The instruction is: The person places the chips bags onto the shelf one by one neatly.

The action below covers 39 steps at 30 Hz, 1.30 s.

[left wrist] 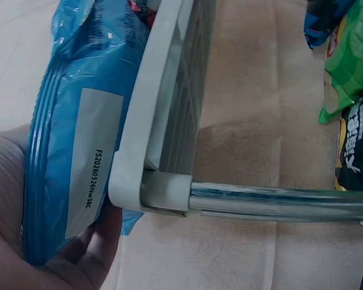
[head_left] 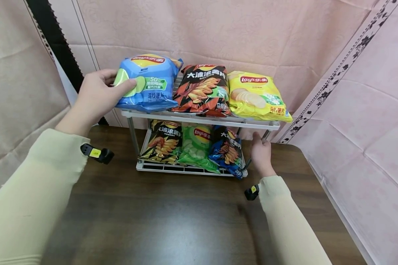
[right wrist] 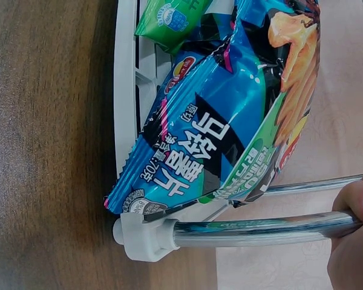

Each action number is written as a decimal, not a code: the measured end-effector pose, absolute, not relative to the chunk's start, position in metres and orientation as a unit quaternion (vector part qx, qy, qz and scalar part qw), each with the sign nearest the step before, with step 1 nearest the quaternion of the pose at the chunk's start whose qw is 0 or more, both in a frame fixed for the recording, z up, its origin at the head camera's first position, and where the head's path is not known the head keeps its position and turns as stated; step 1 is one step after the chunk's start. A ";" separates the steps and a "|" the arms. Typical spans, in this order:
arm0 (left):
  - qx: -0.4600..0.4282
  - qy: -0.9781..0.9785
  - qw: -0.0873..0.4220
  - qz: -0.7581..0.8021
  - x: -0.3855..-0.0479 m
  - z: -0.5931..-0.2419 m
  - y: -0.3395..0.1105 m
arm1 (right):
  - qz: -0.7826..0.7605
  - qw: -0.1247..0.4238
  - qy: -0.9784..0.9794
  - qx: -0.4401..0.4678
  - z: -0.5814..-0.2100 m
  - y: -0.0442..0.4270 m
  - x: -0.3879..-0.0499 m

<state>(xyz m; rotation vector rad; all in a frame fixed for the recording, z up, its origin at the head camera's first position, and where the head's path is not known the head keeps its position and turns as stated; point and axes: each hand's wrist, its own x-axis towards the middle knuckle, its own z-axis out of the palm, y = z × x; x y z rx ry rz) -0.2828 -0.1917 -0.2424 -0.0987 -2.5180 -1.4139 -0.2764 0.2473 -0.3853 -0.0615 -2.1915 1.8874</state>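
A two-tier white rack (head_left: 199, 118) with metal posts carries bags of potato chips. My left hand (head_left: 94, 94) grips a blue chip bag (head_left: 152, 82) at the left end of the top shelf, thumb on its front and fingers behind. In the left wrist view, this bag (left wrist: 91, 133) stands against the shelf's edge. My right hand (head_left: 261, 151) holds the rack's right front post (right wrist: 266, 231). Beside the blue bag are a red chip bag (head_left: 202, 90) and a yellow one (head_left: 257, 95). Below lie a black-and-gold bag (head_left: 164, 141), a green bag (head_left: 196, 147) and a dark blue bag (head_left: 228, 149).
The rack stands toward the back of a dark wooden table (head_left: 159, 213). Pale pink cloth (head_left: 219, 33) hangs behind it, with more cloth at both sides. The dark blue bag's lower corner overhangs the lower shelf's front rim.
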 end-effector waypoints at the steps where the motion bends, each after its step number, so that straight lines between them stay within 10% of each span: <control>1: -0.034 -0.866 0.128 -0.482 -0.284 -0.242 -0.191 | 0.647 0.124 -0.752 -0.021 -0.385 0.247 -0.276; 20: -0.067 -0.878 0.123 -0.457 -0.278 -0.262 -0.205 | 0.653 0.128 -0.746 -0.021 -0.387 0.244 -0.278; 39: -0.067 -0.897 0.137 -0.415 -0.235 -0.391 -0.237 | 0.499 0.115 -0.858 -0.042 -0.422 0.254 -0.256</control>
